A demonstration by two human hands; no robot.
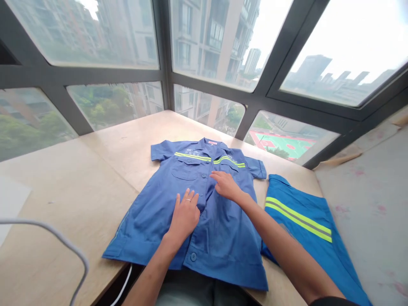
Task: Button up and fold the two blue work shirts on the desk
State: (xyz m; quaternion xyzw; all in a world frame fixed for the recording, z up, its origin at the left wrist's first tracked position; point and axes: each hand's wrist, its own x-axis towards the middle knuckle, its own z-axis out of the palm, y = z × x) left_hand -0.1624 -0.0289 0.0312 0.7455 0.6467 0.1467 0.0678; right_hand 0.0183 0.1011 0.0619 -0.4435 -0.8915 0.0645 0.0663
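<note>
Lying face-up on the wooden table [95, 178] was a blue short-sleeved work shirt [219, 238], buttoned, with yellow reflective chest stripes and two pockets. Your left hand [185, 213] and right hand [227, 185] rested flat and open on its placket, gripping nothing.

hands [204, 199] flat on blue shirt [191, 212], table [79, 191]

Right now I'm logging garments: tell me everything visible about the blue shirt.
The blue shirt lies flat, front up, on the wooden table, collar toward the windows. Woven work cloth, short sleeves spread, yellow reflective chest stripes, chest pockets, buttoned placket. Its hem overhangs the near edge. The left hand and right hand press flat by the placket.
</note>
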